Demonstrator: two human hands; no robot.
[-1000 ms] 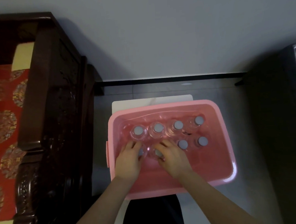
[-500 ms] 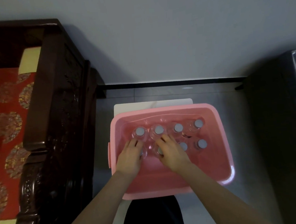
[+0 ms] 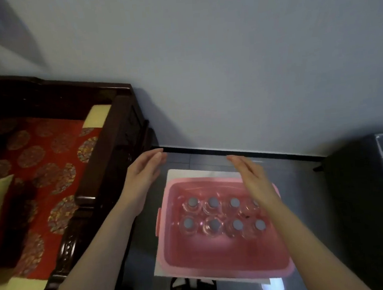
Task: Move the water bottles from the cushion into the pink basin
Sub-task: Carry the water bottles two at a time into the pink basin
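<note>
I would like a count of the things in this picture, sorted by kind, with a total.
Water bottles standing in the pink basin: 8
Pink basin: 1
Red patterned cushion: 1
Left hand and right hand, both empty: 2
Total: 12

Eight clear, grey-capped water bottles [image 3: 214, 224] upright in two rows inside pink basin [image 3: 226, 271]; red patterned cushion [image 3: 41, 178] left

Dim indoor light, soft focus, wide-angle bend.

A pale glare spot [image 3: 273, 286] shines on the dark floor [image 3: 302, 182] at the bottom edge. The right corner and the wooden bench frame [image 3: 109, 150] sink into near-black shadow. A broad shadow crosses the wall [image 3: 225, 63] at upper left. Both hands are slightly motion-blurred; straight lines bow toward the edges.
</note>
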